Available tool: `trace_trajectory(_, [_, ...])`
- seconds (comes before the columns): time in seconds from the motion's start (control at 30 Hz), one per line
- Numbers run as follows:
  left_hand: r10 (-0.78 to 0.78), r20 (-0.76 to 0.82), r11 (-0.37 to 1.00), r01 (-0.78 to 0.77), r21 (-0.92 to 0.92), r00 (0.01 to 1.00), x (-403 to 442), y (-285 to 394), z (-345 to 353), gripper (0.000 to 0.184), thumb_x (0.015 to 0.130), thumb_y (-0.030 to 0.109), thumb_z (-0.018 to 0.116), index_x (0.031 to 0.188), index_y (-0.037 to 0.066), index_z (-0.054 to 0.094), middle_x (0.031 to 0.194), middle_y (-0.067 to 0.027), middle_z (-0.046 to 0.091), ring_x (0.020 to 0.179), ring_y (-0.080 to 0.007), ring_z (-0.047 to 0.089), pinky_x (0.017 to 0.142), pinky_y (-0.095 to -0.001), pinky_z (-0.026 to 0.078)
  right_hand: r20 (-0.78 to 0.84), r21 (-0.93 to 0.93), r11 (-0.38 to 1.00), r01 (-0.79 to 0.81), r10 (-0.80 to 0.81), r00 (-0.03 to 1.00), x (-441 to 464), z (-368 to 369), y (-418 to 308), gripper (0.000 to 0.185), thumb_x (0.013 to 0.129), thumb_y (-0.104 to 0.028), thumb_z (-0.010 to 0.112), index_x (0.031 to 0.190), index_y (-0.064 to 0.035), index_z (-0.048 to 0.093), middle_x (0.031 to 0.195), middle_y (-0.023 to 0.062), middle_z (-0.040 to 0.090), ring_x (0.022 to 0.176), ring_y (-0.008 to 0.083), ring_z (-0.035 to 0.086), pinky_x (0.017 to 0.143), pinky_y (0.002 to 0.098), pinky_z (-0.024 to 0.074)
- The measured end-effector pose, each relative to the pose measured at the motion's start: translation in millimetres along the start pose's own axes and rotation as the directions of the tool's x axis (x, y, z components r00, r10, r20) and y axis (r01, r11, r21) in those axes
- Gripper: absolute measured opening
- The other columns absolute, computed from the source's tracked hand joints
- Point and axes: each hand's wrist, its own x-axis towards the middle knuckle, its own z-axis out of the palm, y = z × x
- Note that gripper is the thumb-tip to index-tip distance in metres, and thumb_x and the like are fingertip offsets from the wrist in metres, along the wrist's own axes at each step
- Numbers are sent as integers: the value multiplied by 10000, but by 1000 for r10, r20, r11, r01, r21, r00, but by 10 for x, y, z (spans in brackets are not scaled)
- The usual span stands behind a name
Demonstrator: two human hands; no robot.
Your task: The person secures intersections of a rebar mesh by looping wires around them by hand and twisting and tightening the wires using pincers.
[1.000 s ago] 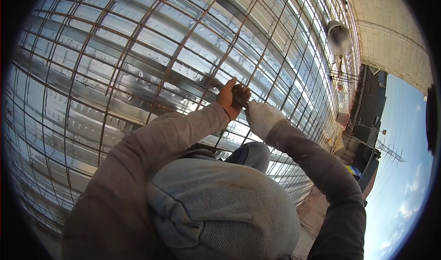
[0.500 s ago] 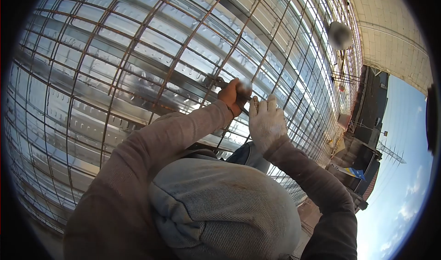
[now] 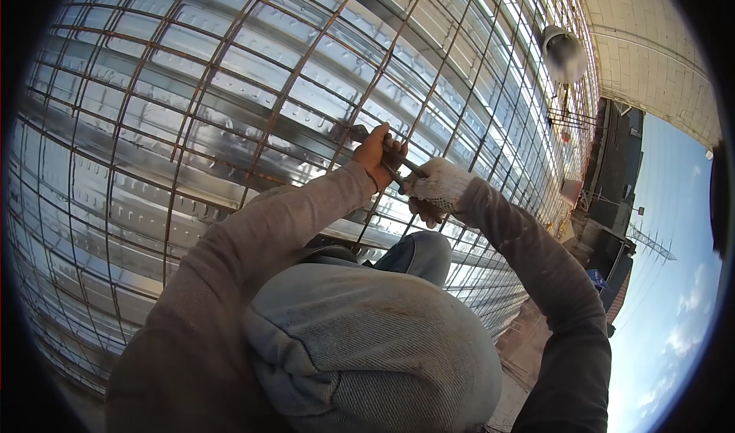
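Note:
Just above the rusty rebar grid [image 3: 283, 100], my bare left hand [image 3: 375, 157] is closed round a dark metal tool [image 3: 414, 169], whose handles reach toward the right. My right hand [image 3: 440, 188], in a whitish glove, is closed at the handle end of the same tool. Some of its fingers curl below the handle. The tool's far end, left of my left hand, is dark and hard to make out against the bars. Shiny ribbed metal decking [image 3: 253, 58] lies under the grid.
My jeans-covered knee [image 3: 375, 341] fills the lower middle. A round pipe [image 3: 564, 55] stands at the upper right beside a pale block wall [image 3: 651, 42]. Dark structures [image 3: 616, 157], a lattice pylon and sky are at the far right.
My right hand was spread beside the tool half a second ago and has closed on its handle. The view has shifted slightly, and my left hand has kept its hold.

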Motion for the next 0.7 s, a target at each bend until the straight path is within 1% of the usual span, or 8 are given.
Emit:
trace_trajectory(0.1, [13,-42,997,-10,77,999,-26,24,-29,358,1010,253,645,718,111,495,590,-9,483,606,-158,584,706,-377,636,-229,-832,550,-77,-213,950,-273,320,-298,328,968,-195,678,1144,78,632,848,188,710,808,279,744,665,382,614])
trace_trajectory(0.17, [23,-27,995,-20,98,999,32,16,28,375,1022,273,621,707,113,495,602,-11,503,609,-178,590,704,-393,619,-243,-964,56,-259,-579,778,-332,557,-250,436,958,-178,655,1285,97,572,961,215,700,960,354,721,703,390,607])
trace_trajectory(0.27, [-62,-70,997,64,36,996,70,6,95,355,1047,300,569,751,111,516,670,-33,591,633,-209,610,730,-419,590,-225,-952,-63,-300,-521,824,-157,546,-173,469,959,-163,622,1335,107,552,1019,215,681,1028,403,694,695,390,603])
trace_trajectory(0.37, [-16,-7,999,16,41,1000,152,-1,32,354,1051,292,572,753,106,529,735,-48,628,695,-214,653,763,-411,614,-250,-959,-6,-284,-460,852,-133,432,-249,420,960,-156,614,1298,92,575,1013,196,682,967,381,715,676,406,591])
trace_trajectory(0.57, [76,-11,995,-75,61,997,-286,52,197,347,1043,293,605,793,61,539,742,-77,623,816,-250,711,852,-383,649,-75,-731,670,127,-263,962,167,-35,0,265,906,-151,642,961,106,676,690,171,686,627,229,698,567,370,578])
trace_trajectory(0.6, [49,-63,997,-45,65,997,-240,68,159,280,1037,302,602,864,84,576,738,-33,592,753,-222,657,809,-406,604,-52,-269,956,121,-140,989,98,13,45,262,924,-155,643,950,104,675,681,154,680,590,209,680,522,348,558])
trace_trajectory(0.63, [50,-61,997,-47,59,997,-174,88,101,280,1037,302,602,864,84,576,738,-33,592,753,-222,657,809,-406,604,35,268,963,32,-43,998,43,69,83,261,942,-159,643,939,101,674,671,136,674,552,190,661,477,326,538])
trace_trajectory(0.7, [86,-197,956,-25,293,977,-81,116,-4,310,1047,304,576,822,94,540,712,-20,570,689,-197,613,706,-401,576,-2,252,966,60,-61,998,19,248,98,263,963,-165,644,967,98,667,676,123,668,546,181,664,506,294,561])
